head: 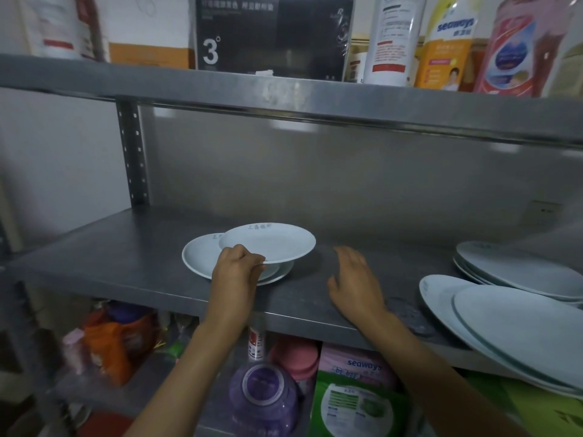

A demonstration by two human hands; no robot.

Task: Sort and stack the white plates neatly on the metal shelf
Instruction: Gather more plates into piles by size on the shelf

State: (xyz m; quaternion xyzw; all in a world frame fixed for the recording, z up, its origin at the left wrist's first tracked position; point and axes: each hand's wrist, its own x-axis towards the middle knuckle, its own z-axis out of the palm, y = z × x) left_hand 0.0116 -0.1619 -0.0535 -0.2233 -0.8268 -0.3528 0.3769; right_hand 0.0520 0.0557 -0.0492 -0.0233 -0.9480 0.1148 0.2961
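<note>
Pinched between thumb and fingers, the left hand (238, 263) has the near rim of a small round white porcelain plate (268, 242) and carries it tilted, its far edge higher, over two more small white plates (202, 257) that lie overlapping and off-centre on the grey metal shelf (126, 247). Well to the right of that plate, the right hand (353, 279) hovers flat and spread over bare shelf, holding nothing.

Risks, as I judge them: the one-sided pinch on a smooth rim could slip, dropping the plate onto the pair beneath and chipping them; set down off-centre, it would rock on the uneven pair. Further right, large oval white plates with a dark rim line (504, 323) jut past the shelf's front edge, near the right forearm; a careless sweep of that arm could knock them off. Another white stack (517, 269) sits behind them.
</note>
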